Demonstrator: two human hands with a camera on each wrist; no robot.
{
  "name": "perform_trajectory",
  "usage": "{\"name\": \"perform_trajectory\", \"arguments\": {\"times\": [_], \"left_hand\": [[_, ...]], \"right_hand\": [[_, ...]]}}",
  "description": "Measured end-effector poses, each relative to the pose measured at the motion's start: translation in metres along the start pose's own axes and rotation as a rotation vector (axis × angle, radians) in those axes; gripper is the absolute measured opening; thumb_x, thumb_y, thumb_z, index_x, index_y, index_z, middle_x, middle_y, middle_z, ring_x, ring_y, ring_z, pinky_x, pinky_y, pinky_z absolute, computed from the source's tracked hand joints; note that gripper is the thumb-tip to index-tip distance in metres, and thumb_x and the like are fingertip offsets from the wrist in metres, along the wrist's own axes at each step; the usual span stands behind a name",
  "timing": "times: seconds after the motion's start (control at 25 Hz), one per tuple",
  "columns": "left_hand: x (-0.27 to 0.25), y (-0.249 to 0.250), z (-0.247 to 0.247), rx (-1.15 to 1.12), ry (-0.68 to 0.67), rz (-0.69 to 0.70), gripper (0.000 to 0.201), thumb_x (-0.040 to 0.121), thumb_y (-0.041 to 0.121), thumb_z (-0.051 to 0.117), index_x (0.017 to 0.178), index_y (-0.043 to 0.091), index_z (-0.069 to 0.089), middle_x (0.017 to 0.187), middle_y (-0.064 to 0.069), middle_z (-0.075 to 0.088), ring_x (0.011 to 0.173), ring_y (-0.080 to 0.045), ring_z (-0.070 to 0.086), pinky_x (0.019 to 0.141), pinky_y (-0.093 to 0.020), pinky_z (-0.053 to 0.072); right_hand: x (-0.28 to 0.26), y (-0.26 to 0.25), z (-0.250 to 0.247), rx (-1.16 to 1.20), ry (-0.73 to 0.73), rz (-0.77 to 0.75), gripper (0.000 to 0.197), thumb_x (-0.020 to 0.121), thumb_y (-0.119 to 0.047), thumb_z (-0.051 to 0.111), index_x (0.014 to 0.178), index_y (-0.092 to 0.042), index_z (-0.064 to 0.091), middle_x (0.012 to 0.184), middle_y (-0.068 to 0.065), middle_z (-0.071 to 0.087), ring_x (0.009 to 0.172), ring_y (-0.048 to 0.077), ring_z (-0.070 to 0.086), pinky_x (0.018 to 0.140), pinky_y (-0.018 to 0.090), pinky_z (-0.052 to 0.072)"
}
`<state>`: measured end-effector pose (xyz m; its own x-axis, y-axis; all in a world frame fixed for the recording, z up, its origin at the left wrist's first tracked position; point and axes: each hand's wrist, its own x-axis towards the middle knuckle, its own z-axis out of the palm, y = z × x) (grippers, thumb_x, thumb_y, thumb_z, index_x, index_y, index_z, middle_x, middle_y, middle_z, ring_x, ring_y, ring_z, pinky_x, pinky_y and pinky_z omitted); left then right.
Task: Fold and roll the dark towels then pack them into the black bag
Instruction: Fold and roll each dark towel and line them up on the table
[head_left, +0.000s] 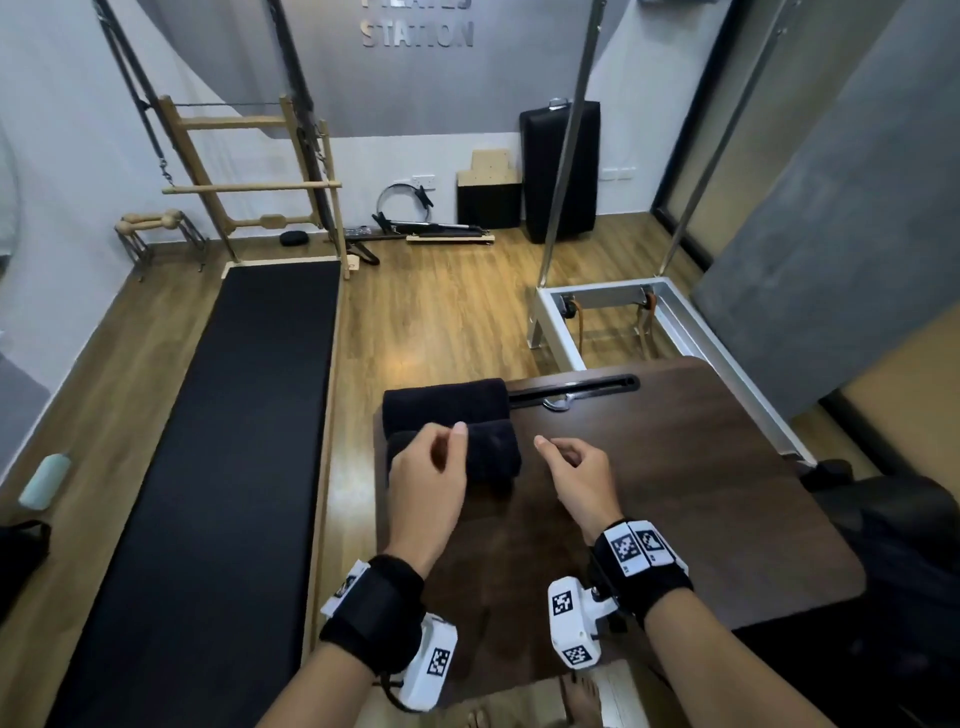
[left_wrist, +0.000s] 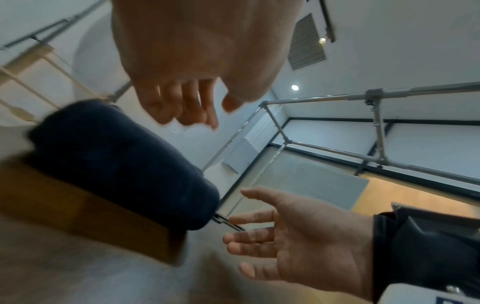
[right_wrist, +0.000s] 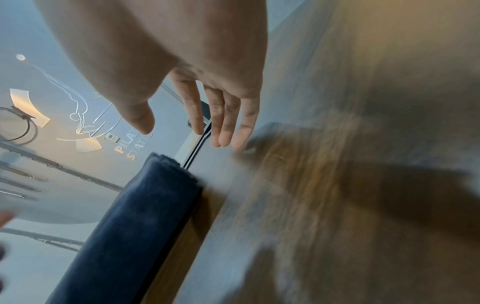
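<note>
The left hand (head_left: 427, 470) and right hand (head_left: 577, 475) hover over the table (head_left: 675, 493), fingers loosely curled, holding nothing. Two rolled towels lie side by side at the table's far left corner: the near towel (head_left: 493, 452) partly under the left hand, the far towel (head_left: 445, 402) beyond it. A black mat (head_left: 218, 457) runs along the floor at left. Both wrist views are blurred (table especially). Wall lettering (head_left: 417, 32) reads "STATION", its upper line cut off.

Two dark rolled towels lie side by side, touching, at the far left corner of the tabletop: the far towel (head_left: 445, 402) longer, the near towel (head_left: 488, 449) shorter and thicker.
</note>
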<state>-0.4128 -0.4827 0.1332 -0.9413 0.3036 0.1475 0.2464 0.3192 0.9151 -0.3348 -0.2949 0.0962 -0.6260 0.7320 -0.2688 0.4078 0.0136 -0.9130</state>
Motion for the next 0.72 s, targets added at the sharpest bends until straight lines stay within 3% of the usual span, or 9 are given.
{"name": "perform_trajectory", "arguments": {"times": [0.08,0.16,0.32,0.56,0.72], "left_hand": [[0.0,0.011,0.028,0.06,-0.271,-0.016,0.026,0.104,0.047,0.06,0.086,0.03,0.069,0.076,0.007,0.07,0.077,-0.008,0.068,0.075,-0.038,0.059],[-0.003,0.021,0.06,0.111,-0.468,-0.033,0.024,0.103,0.047,0.061,0.093,0.029,0.072,0.079,0.006,0.072,0.08,-0.013,0.07,0.08,-0.049,0.061],[-0.018,0.044,0.133,0.169,-0.633,0.03,0.025,0.101,0.049,0.061,0.103,0.027,0.073,0.09,0.008,0.074,0.089,-0.013,0.07,0.089,-0.043,0.059],[-0.075,0.092,0.272,0.135,-0.859,0.097,0.013,0.1,0.036,0.066,0.093,0.027,0.071,0.081,0.008,0.072,0.081,-0.018,0.072,0.087,-0.045,0.059],[-0.129,0.135,0.372,0.076,-0.971,0.106,0.011,0.1,0.033,0.065,0.093,0.027,0.071,0.079,0.005,0.072,0.071,-0.017,0.074,0.073,-0.033,0.058]], "right_hand": [[-0.007,0.007,-0.027,0.007,0.023,0.016,0.035,0.091,-0.047,0.074,0.109,-0.018,0.076,0.1,-0.003,0.076,0.096,0.013,0.07,0.092,0.046,0.06],[-0.014,0.017,-0.06,-0.009,0.052,0.024,0.027,0.091,-0.044,0.075,0.101,-0.019,0.077,0.095,-0.003,0.077,0.093,0.014,0.071,0.086,0.045,0.062],[-0.029,0.039,-0.133,-0.007,0.034,0.077,0.021,0.095,-0.035,0.073,0.108,-0.019,0.076,0.1,0.003,0.077,0.095,0.02,0.073,0.066,0.036,0.061],[-0.048,0.09,-0.265,0.073,0.103,0.154,0.02,0.098,-0.013,0.07,0.118,-0.008,0.071,0.108,0.018,0.075,0.083,0.019,0.068,0.061,0.028,0.053],[-0.049,0.136,-0.37,0.185,0.216,0.198,0.016,0.102,-0.013,0.063,0.113,-0.006,0.073,0.098,0.02,0.077,0.075,0.021,0.068,0.06,0.029,0.053]]}}
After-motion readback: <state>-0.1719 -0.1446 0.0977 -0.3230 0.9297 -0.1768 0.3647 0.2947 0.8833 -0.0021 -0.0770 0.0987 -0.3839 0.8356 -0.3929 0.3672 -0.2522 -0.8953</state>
